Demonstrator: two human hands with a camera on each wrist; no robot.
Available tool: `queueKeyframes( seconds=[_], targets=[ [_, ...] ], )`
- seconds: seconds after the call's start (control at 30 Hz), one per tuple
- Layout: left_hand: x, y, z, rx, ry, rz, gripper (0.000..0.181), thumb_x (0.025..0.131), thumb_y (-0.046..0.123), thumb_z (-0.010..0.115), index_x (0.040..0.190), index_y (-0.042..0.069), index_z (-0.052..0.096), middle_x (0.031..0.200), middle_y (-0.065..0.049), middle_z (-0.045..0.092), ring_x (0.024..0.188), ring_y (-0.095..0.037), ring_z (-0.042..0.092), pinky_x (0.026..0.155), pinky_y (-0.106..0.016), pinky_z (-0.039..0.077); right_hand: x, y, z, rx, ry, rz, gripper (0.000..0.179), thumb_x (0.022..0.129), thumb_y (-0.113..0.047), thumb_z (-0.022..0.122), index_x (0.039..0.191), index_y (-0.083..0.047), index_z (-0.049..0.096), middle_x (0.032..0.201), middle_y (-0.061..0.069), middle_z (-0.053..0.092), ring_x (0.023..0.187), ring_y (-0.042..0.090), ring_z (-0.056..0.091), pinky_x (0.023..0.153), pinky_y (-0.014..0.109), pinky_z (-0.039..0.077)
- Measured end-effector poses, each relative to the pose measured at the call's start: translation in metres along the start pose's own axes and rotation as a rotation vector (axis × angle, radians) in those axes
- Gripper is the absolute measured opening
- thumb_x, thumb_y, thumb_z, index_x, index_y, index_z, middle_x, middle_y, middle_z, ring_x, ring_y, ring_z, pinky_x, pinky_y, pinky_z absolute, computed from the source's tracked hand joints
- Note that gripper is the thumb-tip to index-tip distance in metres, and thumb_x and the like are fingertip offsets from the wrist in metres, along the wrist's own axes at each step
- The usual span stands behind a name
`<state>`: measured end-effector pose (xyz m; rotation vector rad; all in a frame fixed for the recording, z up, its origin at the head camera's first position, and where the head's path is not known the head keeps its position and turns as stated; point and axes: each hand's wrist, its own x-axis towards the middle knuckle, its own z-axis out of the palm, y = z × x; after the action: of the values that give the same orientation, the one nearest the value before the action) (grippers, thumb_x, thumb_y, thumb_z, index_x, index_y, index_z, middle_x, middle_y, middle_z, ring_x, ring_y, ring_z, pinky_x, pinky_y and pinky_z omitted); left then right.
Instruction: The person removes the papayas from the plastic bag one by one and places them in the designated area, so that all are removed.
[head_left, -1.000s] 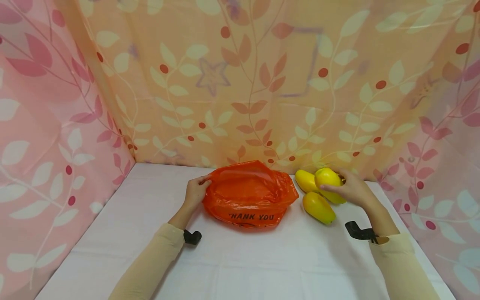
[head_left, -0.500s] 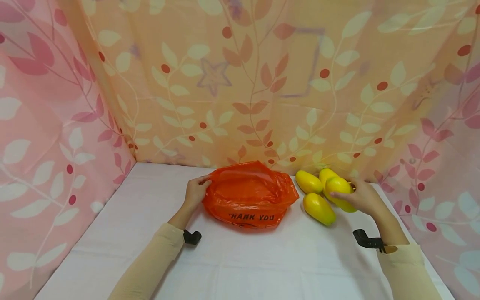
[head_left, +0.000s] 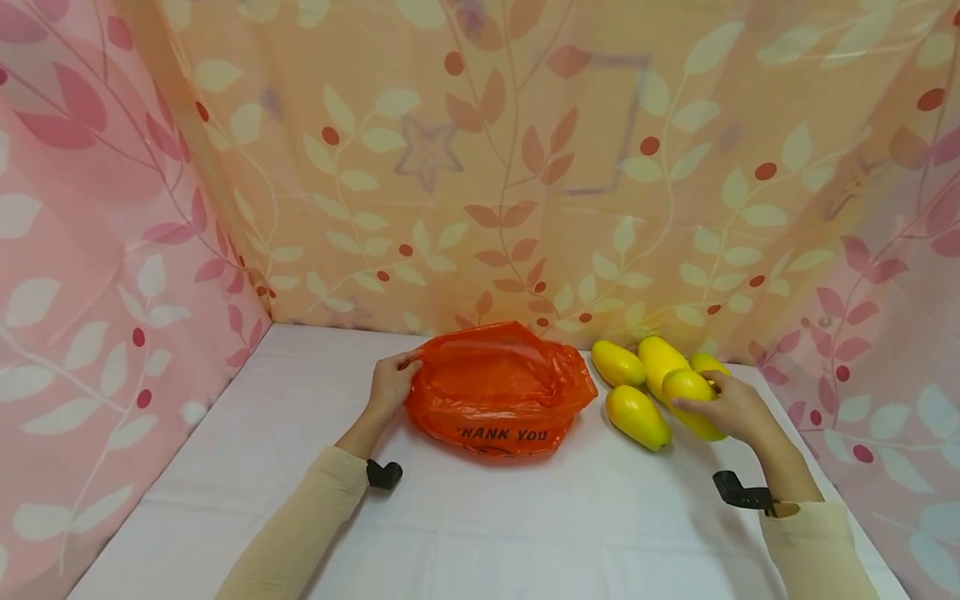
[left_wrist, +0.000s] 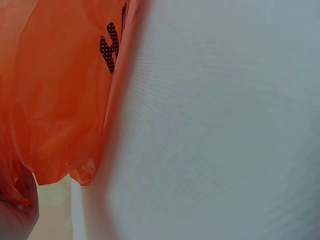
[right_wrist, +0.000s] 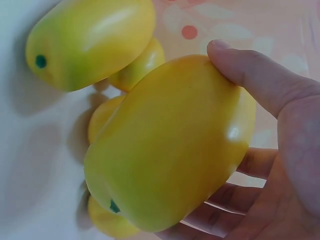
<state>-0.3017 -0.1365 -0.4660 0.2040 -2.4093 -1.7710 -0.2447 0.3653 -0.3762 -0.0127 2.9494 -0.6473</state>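
An orange plastic bag [head_left: 502, 387] printed "THANK YOU" lies on the white table, its mouth spread. My left hand [head_left: 392, 385] pinches the bag's left edge; only part of that hand shows in the left wrist view. To the right of the bag, my right hand [head_left: 731, 407] grips a yellow-green mango [right_wrist: 170, 145], thumb on one side and fingers curled round the other. Around it are several more mangoes: one at the back left [head_left: 618, 363], one in front [head_left: 637, 418], one behind the held mango [head_left: 660, 357], and one partly hidden by the hand [head_left: 708, 363].
A white cloth covers the table [head_left: 465, 533]. A flowered curtain [head_left: 480, 167] stands close behind the bag and mangoes, with pink flowered cloth [head_left: 112, 250] at the left and more at the right.
My right hand has moved right and nearer to me with the mango in its grip, uncovering mangoes behind it. The left hand and the bag have stayed in place.
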Motion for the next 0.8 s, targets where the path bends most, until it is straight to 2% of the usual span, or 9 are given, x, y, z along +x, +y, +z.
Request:
queueKeyframes(
  seconds=[0.33, 0.57, 0.67, 0.8],
  targets=[
    [-0.001, 0.0, -0.001, 0.001, 0.01, -0.002, 0.03, 0.097, 0.011, 0.058, 0.124, 0.002, 0.066, 0.126, -0.019, 0.066, 0.115, -0.028, 0.06, 0.099, -0.041, 0.051, 0.005, 0.022, 0.011, -0.013, -0.082, 0.056, 0.111, 0.082, -0.069, 0.059, 0.143, 0.018, 0.027, 0.135, 0.044, 0.038, 0.109, 0.053, 0.046, 0.093, 0.067, 0.043],
    [0.0, -0.001, -0.002, 0.0, 0.019, -0.009, 0.03, 0.097, 0.011, 0.058, 0.124, 0.003, 0.067, 0.126, -0.018, 0.066, 0.117, -0.027, 0.059, 0.099, -0.04, 0.051, 0.007, 0.03, 0.015, -0.024, -0.125, 0.08, 0.11, 0.082, -0.068, 0.061, 0.14, 0.019, 0.029, 0.131, 0.044, 0.043, 0.105, 0.051, 0.049, 0.091, 0.068, 0.043],
    [0.001, -0.001, -0.002, -0.006, 0.021, -0.022, 0.03, 0.097, 0.012, 0.058, 0.124, 0.004, 0.067, 0.126, -0.017, 0.066, 0.115, -0.026, 0.059, 0.095, -0.034, 0.052, 0.008, 0.033, 0.016, -0.021, -0.143, 0.092, 0.109, 0.082, -0.068, 0.061, 0.14, 0.019, 0.03, 0.129, 0.043, 0.045, 0.104, 0.051, 0.05, 0.091, 0.068, 0.043],
    [0.001, -0.002, -0.002, -0.011, 0.041, -0.012, 0.03, 0.096, 0.012, 0.059, 0.124, 0.003, 0.067, 0.126, -0.016, 0.066, 0.114, -0.025, 0.059, 0.083, -0.019, 0.051, 0.009, 0.036, 0.017, -0.02, -0.155, 0.101, 0.11, 0.081, -0.069, 0.061, 0.141, 0.018, 0.03, 0.13, 0.043, 0.045, 0.105, 0.052, 0.048, 0.091, 0.07, 0.041]
  ],
)
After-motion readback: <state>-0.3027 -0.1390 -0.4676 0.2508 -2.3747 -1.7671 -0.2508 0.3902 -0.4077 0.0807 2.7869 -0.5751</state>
